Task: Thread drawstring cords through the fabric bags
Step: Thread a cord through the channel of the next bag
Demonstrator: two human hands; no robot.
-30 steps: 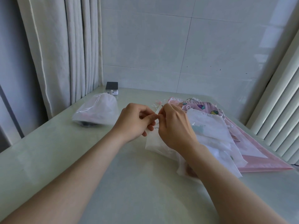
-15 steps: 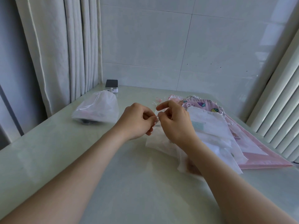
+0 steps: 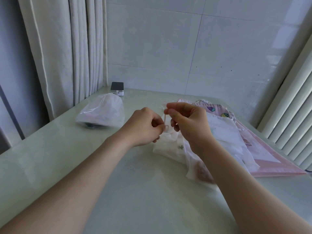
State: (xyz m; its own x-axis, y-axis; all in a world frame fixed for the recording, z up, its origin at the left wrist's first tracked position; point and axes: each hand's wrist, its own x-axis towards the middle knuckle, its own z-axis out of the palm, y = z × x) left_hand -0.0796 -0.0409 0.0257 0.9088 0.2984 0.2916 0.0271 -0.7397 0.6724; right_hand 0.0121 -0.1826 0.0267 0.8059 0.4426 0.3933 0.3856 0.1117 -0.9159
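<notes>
Pink cord (image 3: 165,119) between left hand (image 3: 144,126) and right hand (image 3: 189,122), above white bag (image 3: 168,146)

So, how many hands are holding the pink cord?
2. The left hand pinches the pink cord at its lower end by the white bag; the right hand pinches its upper end.

we see a small dark-topped device (image 3: 117,88) at the far edge of the counter (image 3: 42,157), just beside a pale curtain (image 3: 67,48); tiled wall (image 3: 168,48) behind, white slats (image 3: 287,115) at right.
</notes>
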